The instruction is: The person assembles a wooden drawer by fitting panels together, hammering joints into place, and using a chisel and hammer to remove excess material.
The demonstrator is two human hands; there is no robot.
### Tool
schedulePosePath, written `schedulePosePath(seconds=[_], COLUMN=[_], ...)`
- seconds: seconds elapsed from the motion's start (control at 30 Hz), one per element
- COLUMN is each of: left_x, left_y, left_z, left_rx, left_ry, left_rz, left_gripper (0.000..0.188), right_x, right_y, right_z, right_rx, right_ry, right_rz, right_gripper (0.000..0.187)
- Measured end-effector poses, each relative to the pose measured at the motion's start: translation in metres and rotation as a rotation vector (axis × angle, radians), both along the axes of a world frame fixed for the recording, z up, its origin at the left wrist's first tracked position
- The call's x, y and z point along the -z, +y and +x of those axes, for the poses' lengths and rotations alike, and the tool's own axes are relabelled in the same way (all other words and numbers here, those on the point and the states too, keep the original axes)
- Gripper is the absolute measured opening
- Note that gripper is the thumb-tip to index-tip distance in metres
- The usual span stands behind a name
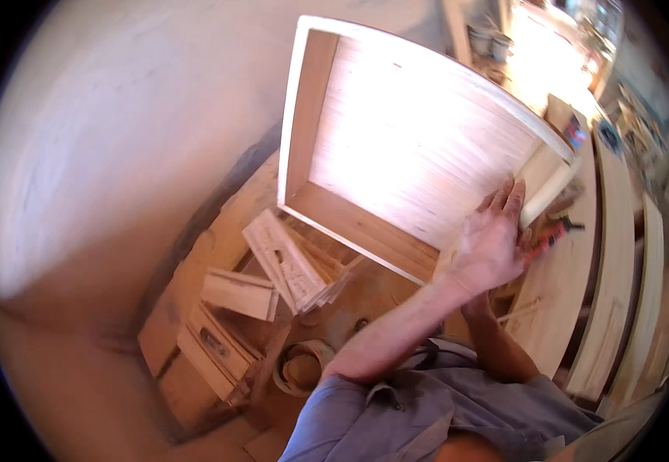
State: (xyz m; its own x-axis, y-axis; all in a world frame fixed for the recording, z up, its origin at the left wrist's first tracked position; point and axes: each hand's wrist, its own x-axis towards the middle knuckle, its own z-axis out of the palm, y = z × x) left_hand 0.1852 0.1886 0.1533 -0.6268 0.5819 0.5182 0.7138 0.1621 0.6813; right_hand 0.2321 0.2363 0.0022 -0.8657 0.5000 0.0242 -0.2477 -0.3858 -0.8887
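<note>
A large, shallow wooden box like a drawer (304,123) is tilted up before me, its pale inside facing me. My left hand (492,235) lies on its right-hand side wall, fingers stretched toward the inside. My right forearm (500,346) rises beneath the left one; the right hand is mostly hidden behind the left hand and the box side, so its grip does not show. Close to the hands, a red tool with a black tip (548,242) shows beside the box; whether a hand holds it is unclear.
Small grooved wooden pieces (284,262) are stacked below the box, with more pieces (215,350) nearer me. A round, hollow container (301,366) stands beside them. Long planks (611,285) lie along the right. A pale wall (134,115) rises at left; buckets (492,45) stand far back.
</note>
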Motion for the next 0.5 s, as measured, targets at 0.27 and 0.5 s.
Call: schedulePosePath(seconds=[0.27,0.5], left_x=[0.056,0.203], left_y=[-0.023,-0.025], left_z=[0.004,0.027], left_rx=[-0.130,0.269], left_ry=[0.457,0.047], left_rz=[-0.155,-0.334], left_gripper=[0.054,0.049], right_x=[0.093,0.214], right_y=[0.089,0.029], right_z=[0.100,0.202], right_rx=[0.369,0.848], right_ry=[-0.836,-0.869], right_rz=[0.662,-0.514], right_gripper=[0.021,0.016])
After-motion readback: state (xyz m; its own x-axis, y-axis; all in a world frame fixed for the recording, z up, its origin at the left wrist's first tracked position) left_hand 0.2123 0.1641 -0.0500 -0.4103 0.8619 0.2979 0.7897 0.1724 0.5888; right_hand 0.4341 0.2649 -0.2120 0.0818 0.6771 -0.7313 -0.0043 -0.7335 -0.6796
